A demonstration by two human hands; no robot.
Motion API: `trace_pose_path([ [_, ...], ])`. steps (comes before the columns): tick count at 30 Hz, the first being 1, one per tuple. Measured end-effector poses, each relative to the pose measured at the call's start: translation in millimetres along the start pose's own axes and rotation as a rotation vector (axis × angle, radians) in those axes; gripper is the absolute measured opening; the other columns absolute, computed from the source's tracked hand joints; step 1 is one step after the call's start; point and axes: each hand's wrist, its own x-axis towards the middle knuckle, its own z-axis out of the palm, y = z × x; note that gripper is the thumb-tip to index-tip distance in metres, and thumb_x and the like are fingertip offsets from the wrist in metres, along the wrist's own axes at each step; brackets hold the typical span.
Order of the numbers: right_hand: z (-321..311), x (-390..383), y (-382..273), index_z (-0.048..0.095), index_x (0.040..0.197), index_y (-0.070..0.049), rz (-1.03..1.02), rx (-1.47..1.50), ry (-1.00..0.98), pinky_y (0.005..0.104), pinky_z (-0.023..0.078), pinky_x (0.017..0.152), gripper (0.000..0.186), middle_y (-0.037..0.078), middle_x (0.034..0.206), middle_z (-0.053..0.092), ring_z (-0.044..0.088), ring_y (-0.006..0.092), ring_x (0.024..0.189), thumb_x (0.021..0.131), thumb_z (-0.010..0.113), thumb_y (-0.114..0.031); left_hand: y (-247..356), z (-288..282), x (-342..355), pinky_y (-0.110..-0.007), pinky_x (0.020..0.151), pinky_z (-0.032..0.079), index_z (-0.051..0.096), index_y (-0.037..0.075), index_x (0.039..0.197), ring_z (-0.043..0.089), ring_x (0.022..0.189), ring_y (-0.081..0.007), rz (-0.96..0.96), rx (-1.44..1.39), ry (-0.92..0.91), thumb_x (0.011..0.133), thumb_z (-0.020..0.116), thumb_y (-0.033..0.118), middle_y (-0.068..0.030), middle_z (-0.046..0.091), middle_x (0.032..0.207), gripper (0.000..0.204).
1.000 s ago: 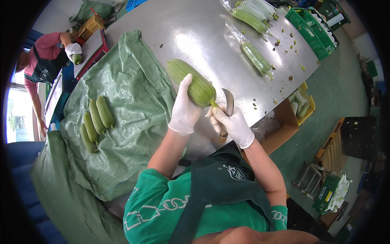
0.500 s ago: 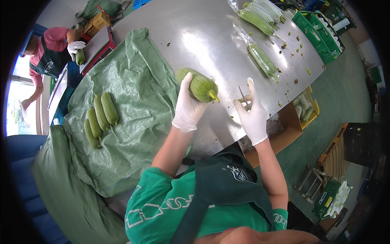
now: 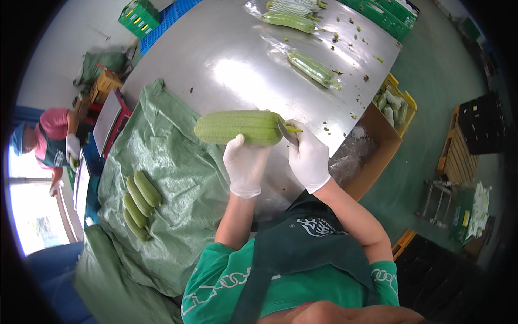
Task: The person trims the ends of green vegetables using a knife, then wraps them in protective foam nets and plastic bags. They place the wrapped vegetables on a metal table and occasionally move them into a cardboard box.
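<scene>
A fat, ridged green luffa [image 3: 237, 128] lies level over the metal table, its stem end pointing right. My left hand [image 3: 245, 167], in a white glove, is closed around it from below with the thumb along the near side. In my gloved right hand [image 3: 310, 159] is a small knife [image 3: 287, 133], its blade against the luffa's stem end. The fingers of that hand are closed round the knife and close to the yellow-green stem. Several more luffas [image 3: 143, 194] lie side by side on the green woven sheet to the left.
Film-wrapped luffas [image 3: 313, 69] and green scraps lie on the steel table [image 3: 178, 59]. Green crates [image 3: 386, 16] stand at its far right edge. Below the right edge are a cardboard box [image 3: 377, 151] with plastic film and a yellow crate [image 3: 408, 105]. A co-worker [image 3: 54, 127] works at far left.
My left hand has turned the luffa level, stem to the right. My right hand has brought the knife from apart to its stem end. The whole view has shifted.
</scene>
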Motion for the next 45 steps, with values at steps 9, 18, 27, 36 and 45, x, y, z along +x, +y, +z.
trace_pose_path([
  [9, -8, -4, -2, 0.060, 0.104, -0.009, 0.066, 0.033, 0.072, 0.0331, 0.051, 0.062, 0.034, 0.012, 0.087, 0.065, 0.065, 0.0274, 0.072, 0.073, 0.058, 0.004, -13, -7, -1, -0.056, 0.110, 0.016, 0.038, 0.003, 0.128, 0.024, 0.133, -0.0340, 0.044, -0.148, -0.079, 0.063, 0.057, 0.000, -0.0158, 0.038, 0.134, 0.068],
  [18, -12, -2, 23, 0.057, 0.105, -0.008, 0.104, -0.169, 0.003, 0.0399, 0.048, 0.061, 0.036, 0.012, 0.085, 0.062, 0.062, 0.0293, 0.073, 0.070, 0.058, -0.003, -22, -19, -3, -0.055, 0.109, 0.020, 0.036, 0.003, 0.129, 0.034, 0.126, -0.0314, -0.059, -0.187, -0.027, 0.065, 0.064, 0.003, -0.0139, 0.040, 0.129, 0.070],
  [27, -17, -29, 170, 0.055, 0.101, -0.001, 0.932, 0.463, -0.241, 0.0266, 0.044, 0.057, 0.027, 0.004, 0.079, 0.058, 0.057, 0.0138, 0.068, 0.079, 0.060, -0.014, 37, 11, -14, -0.052, 0.105, 0.028, 0.033, 0.001, 0.127, 0.037, 0.123, -0.0317, 0.094, 0.045, -0.156, 0.069, 0.064, 0.012, -0.0151, 0.042, 0.123, 0.067],
  [36, -151, -102, 352, 0.045, 0.118, 0.009, 0.894, 1.413, -0.185, 0.0280, 0.041, 0.091, 0.037, 0.017, 0.125, 0.047, 0.053, 0.0196, 0.104, 0.082, 0.043, 0.006, 259, -79, -57, -0.034, 0.079, 0.049, 0.046, 0.000, 0.115, 0.059, 0.085, -0.0210, 0.591, 1.485, 0.859, 0.062, 0.074, 0.018, -0.0111, 0.057, 0.100, 0.063],
  [45, -177, -172, 380, 0.052, 0.106, -0.005, 1.553, 1.809, 0.585, 0.0344, 0.045, 0.087, 0.022, 0.003, 0.094, 0.055, 0.055, 0.0169, 0.086, 0.092, 0.035, -0.008, 411, -152, -157, -0.042, 0.083, 0.048, 0.063, 0.009, 0.106, 0.061, 0.099, -0.0322, 0.292, 1.987, 1.868, 0.061, 0.069, 0.042, -0.0172, 0.064, 0.106, 0.056],
])
